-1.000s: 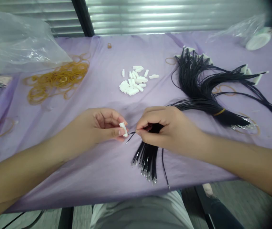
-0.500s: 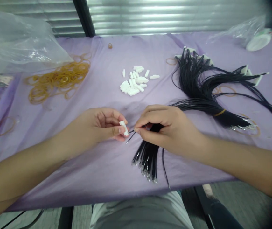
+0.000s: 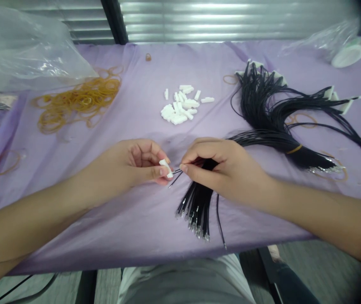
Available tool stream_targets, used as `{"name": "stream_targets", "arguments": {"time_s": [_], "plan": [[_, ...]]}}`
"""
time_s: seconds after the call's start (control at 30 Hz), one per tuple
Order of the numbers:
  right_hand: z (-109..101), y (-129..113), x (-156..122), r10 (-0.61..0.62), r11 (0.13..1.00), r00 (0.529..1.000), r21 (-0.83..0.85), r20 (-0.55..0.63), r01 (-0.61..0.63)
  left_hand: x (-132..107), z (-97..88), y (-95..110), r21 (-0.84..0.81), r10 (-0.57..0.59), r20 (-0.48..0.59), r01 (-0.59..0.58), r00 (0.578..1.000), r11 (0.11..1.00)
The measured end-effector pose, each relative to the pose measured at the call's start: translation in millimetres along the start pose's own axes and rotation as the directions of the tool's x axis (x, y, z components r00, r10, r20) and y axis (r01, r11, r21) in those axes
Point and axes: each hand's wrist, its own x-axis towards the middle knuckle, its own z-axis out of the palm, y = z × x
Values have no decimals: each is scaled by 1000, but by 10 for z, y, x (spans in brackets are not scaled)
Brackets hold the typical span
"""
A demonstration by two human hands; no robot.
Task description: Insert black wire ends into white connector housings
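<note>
Between thumb and fingers, my left hand [image 3: 147, 162] pinches a small white plastic connector housing [image 3: 166, 168], tilted. Facing it, my right hand [image 3: 213, 162] pinches a thin black wire [image 3: 176, 171] whose tip is at the housing's right side; I cannot tell whether it sits inside. A second wire end [image 3: 171, 184] sticks out just below. Under my right palm runs a bundle of black wires [image 3: 196, 202], their silvery crimped terminals fanned towards the table's front edge. Beyond my hands lies a pile of loose white housings [image 3: 180, 107].
A heap of yellow rubber bands [image 3: 82, 99] lies at the left beside a clear plastic bag [image 3: 31, 50]. More black wires [image 3: 253, 97], some with white housings, spread over the right side. A white roll [image 3: 348, 55] sits at the back right. Purple cloth [image 3: 110, 236] covers the table.
The view has shifted slightly. Both hands keep their pinches, the housing and wire tip still close together; little else differs.
</note>
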Motion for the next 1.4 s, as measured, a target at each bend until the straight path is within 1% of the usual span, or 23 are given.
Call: {"name": "stream_targets", "arguments": {"time_s": [0.17,0.37,0.57,0.8,0.97,1.17,1.3,1.4], "plan": [[-2,-22,8,27,1000,1000,-11,11,-27,0,-4,-4,8,4,7,-4,1000,1000],[-3,-64,14,93,995,994,-47,50,-90,-2,-7,-2,14,1,8,-1,1000,1000],[-6,-56,24,77,995,994,-73,83,-71,-2,-5,-4,11,15,10,-15,1000,1000],[-2,-60,29,88,994,992,-70,95,-82,-4,30,15,30,5,-19,-5,1000,1000],[32,-48,38,42,995,995,-93,91,-34,3,38,16,33,26,-40,-25,999,999],[20,-25,18,-67,981,995,-178,80,81,-4,63,20,32,30,-63,-28,998,999],[10,-20,14,-80,977,994,-190,73,93,2,74,10,35,53,-43,-52,998,998],[16,-17,23,-77,977,993,-193,95,94,4,70,8,34,45,-48,-44,998,998]]}}
